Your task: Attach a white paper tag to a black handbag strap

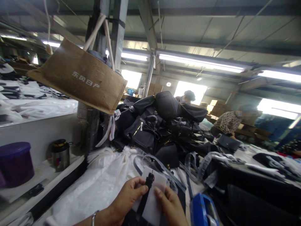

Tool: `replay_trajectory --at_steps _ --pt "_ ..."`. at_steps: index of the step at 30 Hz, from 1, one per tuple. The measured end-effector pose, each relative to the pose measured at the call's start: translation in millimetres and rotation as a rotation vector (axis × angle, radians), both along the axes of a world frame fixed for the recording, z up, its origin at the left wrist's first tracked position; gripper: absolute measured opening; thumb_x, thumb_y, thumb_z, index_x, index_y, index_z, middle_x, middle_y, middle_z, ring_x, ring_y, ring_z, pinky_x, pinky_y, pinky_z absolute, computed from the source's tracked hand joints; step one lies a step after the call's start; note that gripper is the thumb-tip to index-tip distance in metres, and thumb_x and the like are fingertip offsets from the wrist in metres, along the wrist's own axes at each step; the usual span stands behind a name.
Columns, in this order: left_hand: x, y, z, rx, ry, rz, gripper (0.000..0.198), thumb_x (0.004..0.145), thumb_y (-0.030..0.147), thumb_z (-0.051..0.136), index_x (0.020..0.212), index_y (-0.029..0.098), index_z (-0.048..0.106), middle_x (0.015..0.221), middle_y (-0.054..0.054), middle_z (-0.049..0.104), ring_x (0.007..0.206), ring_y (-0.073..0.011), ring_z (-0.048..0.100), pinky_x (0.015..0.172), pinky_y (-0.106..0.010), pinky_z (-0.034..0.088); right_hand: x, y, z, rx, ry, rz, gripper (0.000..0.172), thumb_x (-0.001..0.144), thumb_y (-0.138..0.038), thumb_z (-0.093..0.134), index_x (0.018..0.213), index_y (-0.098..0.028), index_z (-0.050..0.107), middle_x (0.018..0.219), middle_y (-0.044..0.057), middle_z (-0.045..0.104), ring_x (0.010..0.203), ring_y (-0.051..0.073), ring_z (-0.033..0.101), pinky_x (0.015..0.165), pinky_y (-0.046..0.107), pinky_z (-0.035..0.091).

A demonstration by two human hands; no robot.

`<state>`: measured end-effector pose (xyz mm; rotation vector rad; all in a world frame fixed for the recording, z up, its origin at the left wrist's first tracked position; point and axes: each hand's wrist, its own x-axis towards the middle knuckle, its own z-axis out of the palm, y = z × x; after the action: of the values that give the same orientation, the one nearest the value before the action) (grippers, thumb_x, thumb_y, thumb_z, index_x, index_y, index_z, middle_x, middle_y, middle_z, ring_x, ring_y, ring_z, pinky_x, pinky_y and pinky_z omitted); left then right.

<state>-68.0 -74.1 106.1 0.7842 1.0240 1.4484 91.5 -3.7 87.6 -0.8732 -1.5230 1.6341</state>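
Note:
My left hand (pixel 128 196) pinches a black strap (pixel 144 201) with a small metal buckle at its upper end. Behind the strap lies a whitish translucent sheet (pixel 152 199), and my right hand (pixel 170 204) grips its right side between thumb and fingers. Both hands are close together at the bottom middle of the view. The strap's lower end runs down to dark material that I cannot make out. Just beyond the hands, clear plastic-wrapped straps (pixel 162 163) lie in loops.
Black handbags (pixel 145 135) form a high pile ahead. A blue tape dispenser-like object (pixel 203 208) stands at right. White bags (pixel 98 182), a flask (pixel 60 153) and a purple tub (pixel 16 163) are at left. A brown tote (pixel 80 78) hangs from a post. Two people work beyond.

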Motion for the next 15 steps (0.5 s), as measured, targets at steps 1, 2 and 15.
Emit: replay_trajectory --at_steps 1,2,15 --pt "-0.2 0.8 -1.3 -0.003 0.014 -0.002 0.030 0.070 0.037 0.076 0.086 0.014 0.065 0.077 -0.005 0.069 0.076 -0.0205 0.063 0.072 -0.030 0.044 -1.1 -1.0 0.7 0.003 0.008 0.019 0.046 0.075 -0.053 0.073 0.105 -0.018 0.072 0.085 0.007 0.072 0.075 0.022 0.064 0.065 0.030 0.049" --pt "-0.3 1.6 -2.5 -0.009 0.031 -0.003 0.029 0.070 0.036 0.076 0.085 0.014 0.065 0.076 -0.005 0.069 0.075 -0.0198 0.062 0.071 -0.029 0.044 -1.9 -1.8 1.6 -0.002 0.015 0.044 0.046 0.077 -0.052 0.072 0.107 -0.018 0.072 0.088 0.008 0.072 0.077 0.022 0.065 0.066 0.030 0.049" --pt "1.7 0.8 -4.3 0.061 0.149 0.031 0.020 0.074 0.032 0.073 0.078 0.016 0.061 0.069 -0.002 0.066 0.064 -0.0164 0.056 0.063 -0.027 0.042 -7.3 -1.2 -8.1 -0.190 0.117 0.114 0.056 0.066 -0.054 0.080 0.110 -0.020 0.071 0.093 0.008 0.074 0.088 0.026 0.068 0.077 0.037 0.052"
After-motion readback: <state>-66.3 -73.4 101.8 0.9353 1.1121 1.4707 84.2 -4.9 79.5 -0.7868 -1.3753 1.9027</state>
